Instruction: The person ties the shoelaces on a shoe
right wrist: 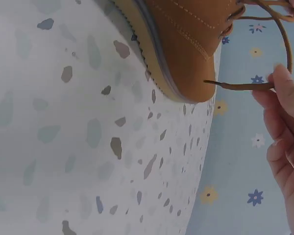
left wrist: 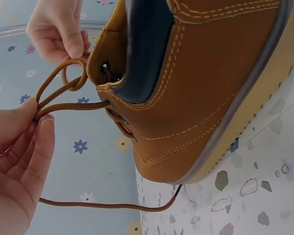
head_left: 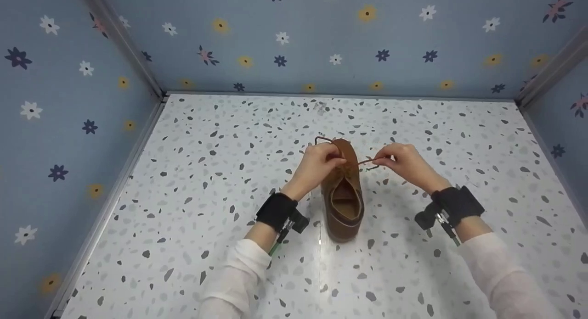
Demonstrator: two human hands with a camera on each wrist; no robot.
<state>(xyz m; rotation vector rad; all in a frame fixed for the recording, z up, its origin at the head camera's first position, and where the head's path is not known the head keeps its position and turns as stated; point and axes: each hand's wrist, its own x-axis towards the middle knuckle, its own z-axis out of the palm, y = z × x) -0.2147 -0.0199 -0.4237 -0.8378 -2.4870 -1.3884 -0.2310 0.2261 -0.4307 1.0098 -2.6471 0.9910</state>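
Observation:
A brown lace-up shoe (head_left: 345, 227) stands on the speckled surface, its toe pointing away from me. Over its front part, my left hand (head_left: 320, 162) pinches a brown shoelace (left wrist: 73, 106) between thumb and fingers; a loop of lace rises from that pinch in the left wrist view. The lace's loose end droops past the toe there. To the right of the shoe, my right hand (head_left: 401, 162) pinches the other stretch of lace (right wrist: 245, 87) between thumb and forefinger. Its dark tip sticks out beyond the fingers, and the lace runs from this hand toward the left one.
The white speckled tabletop (head_left: 206, 218) spreads around the shoe. Blue flowered panels (head_left: 321, 43) border it at the back, left and right. Each wrist wears a black strap (head_left: 277, 211) with a small device on it.

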